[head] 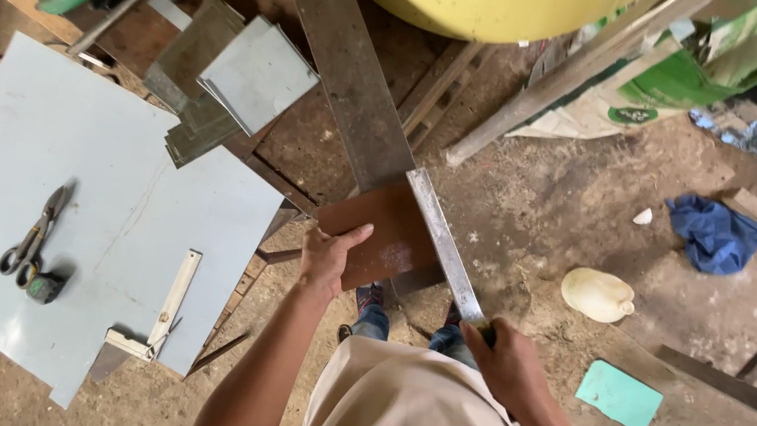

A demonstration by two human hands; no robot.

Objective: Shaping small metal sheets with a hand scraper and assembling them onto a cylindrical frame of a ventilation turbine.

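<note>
My left hand (328, 254) grips the near left edge of a rusty brown metal sheet (384, 232) that lies on a long steel bar (343, 55). My right hand (503, 356) is closed around the handle end of a long shiny metal blade or lever (442, 243), which runs along the sheet's right edge. My cream-coloured shirt and my feet show below the sheet.
A pale grey sheet (128, 194) at left carries tin snips (31, 234), a tape measure (43, 288) and a try square (161, 310). Cut grey plates (249, 71) are stacked behind. On the dirt floor: a blue cloth (714, 234), a cream jug (597, 293), a green card (619, 395).
</note>
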